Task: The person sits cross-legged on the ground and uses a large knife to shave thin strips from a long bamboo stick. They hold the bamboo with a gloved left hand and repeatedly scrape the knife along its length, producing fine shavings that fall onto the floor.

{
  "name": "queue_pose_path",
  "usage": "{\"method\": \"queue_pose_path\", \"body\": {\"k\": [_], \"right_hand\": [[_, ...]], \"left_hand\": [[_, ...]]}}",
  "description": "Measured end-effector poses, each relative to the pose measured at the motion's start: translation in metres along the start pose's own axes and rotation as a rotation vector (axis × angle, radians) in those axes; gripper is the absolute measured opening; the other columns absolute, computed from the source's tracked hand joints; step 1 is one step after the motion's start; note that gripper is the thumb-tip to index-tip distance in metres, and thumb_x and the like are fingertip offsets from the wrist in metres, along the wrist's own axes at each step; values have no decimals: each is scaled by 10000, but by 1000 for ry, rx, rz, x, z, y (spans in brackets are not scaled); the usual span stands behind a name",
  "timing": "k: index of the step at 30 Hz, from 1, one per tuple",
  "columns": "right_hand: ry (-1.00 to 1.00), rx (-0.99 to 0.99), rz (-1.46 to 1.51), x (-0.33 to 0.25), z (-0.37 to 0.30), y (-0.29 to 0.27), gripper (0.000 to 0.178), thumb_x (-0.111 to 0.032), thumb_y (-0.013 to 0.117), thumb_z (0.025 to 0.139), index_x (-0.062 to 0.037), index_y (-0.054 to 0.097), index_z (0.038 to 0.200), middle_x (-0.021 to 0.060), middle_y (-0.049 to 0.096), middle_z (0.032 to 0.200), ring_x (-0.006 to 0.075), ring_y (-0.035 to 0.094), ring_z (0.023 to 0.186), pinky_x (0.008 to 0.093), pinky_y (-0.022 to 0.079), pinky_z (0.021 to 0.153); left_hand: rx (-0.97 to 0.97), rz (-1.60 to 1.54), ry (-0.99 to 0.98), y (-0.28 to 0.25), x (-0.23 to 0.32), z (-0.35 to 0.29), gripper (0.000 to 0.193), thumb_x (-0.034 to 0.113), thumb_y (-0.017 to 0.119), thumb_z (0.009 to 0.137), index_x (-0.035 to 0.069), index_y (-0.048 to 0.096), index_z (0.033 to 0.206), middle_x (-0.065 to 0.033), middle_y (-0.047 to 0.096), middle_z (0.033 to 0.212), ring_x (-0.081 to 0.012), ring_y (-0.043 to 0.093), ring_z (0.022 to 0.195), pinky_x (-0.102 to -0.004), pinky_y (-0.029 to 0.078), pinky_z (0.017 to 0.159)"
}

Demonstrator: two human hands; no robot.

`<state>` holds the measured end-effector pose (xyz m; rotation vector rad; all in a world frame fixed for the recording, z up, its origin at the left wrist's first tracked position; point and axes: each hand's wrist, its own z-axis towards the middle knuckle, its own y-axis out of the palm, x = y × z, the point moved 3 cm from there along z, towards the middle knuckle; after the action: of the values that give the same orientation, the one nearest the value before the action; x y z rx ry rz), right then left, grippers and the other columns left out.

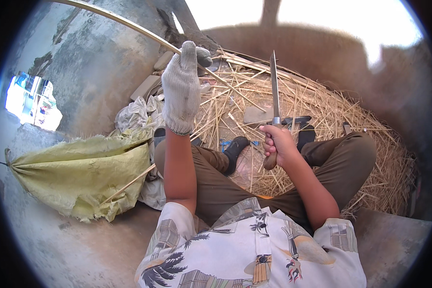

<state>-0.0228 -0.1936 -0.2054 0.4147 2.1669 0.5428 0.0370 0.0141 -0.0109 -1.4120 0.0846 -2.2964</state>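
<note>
My left hand [181, 91], in a white knitted glove, is raised in front of me and closed on a long, thin bamboo strip [129, 25]. The strip runs from the upper left edge, through the fingers, down toward the floor in the middle. Bare, my right hand [282, 145] is wrapped round the wooden handle of a long knife [275, 91]. Its narrow blade points up and away from me, apart from the strip. Part of the left fingers is hidden behind the glove's thumb side.
Bamboo shavings and split strips [369, 153] cover the floor ahead and to the right. A yellow-green woven sack [77, 173] lies at left, beside crumpled whitish cloth [134, 115]. A flat grey block [258, 115] sits beyond my crossed legs. Walls [101, 62] stand close around.
</note>
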Motion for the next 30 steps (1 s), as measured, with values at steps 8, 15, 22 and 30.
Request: {"method": "queue_pose_path", "body": {"k": [8,15,22,30], "right_hand": [[-75,-214,-263,8,-31,25,334,-189,709,881,-70,505,645,24,467,488,118,422,355,287,334,362],[-73,-197,-470,20,-47,34,303,-213,713,887,-14,590,693,52,572,572,122,511,429,283,401,403],[-362,-186,-414,25,-60,41,233,-213,712,890,-24,645,770,6,599,634,61,538,571,264,414,512],[-111,-264,-410,38,-60,45,175,-160,676,860,-8,659,774,-2,578,607,65,523,549,263,405,506]], "left_hand": [[126,-172,138,13,19,-12,509,480,470,1050,12,670,1067,-68,666,877,-163,607,776,-345,505,766],[84,-637,200,25,25,-18,537,581,409,1031,132,411,737,38,298,580,-77,258,452,-259,221,401],[152,-771,111,28,29,-25,619,683,438,963,169,300,647,56,215,540,-87,170,448,-286,150,393],[158,-780,122,27,26,-30,614,690,430,963,166,318,664,53,245,555,-97,195,453,-280,173,402]]}}
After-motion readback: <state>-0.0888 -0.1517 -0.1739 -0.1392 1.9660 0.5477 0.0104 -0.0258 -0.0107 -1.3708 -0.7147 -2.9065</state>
